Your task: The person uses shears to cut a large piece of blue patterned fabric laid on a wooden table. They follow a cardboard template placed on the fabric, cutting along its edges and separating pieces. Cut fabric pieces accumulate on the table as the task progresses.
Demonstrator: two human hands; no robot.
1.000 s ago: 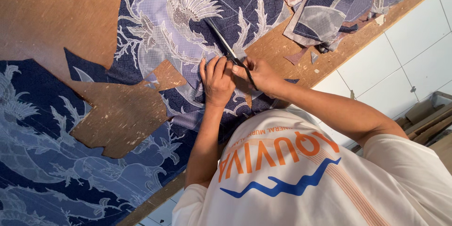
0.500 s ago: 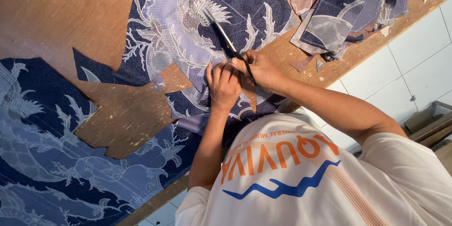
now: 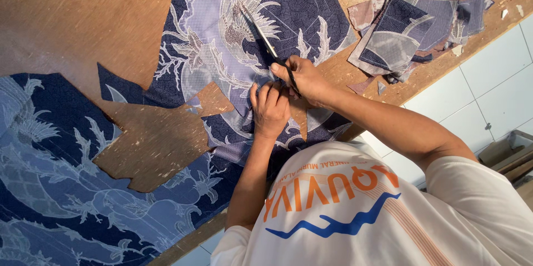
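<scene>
One pair of scissors point(image 3: 266, 44), two hands, one pile of cut fabric pieces point(image 3: 416, 27).

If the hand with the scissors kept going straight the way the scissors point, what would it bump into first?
Likely just more of the patterned blue fabric. The right hand aims the scissors up across it, then bare wooden table.

I see the table point(image 3: 72, 27) filling the view, with the cloth point(image 3: 222, 33) spread on it at the top middle. My left hand point(image 3: 270, 112) lies flat on the cloth's near edge. My right hand point(image 3: 302, 80) is just beside it, to the right, touching it. The scissors point(image 3: 265, 44) run from the right hand up and leftward over the cloth. A pile of scraps point(image 3: 411, 27) lies on the table to the right, apart from the hands.
</scene>
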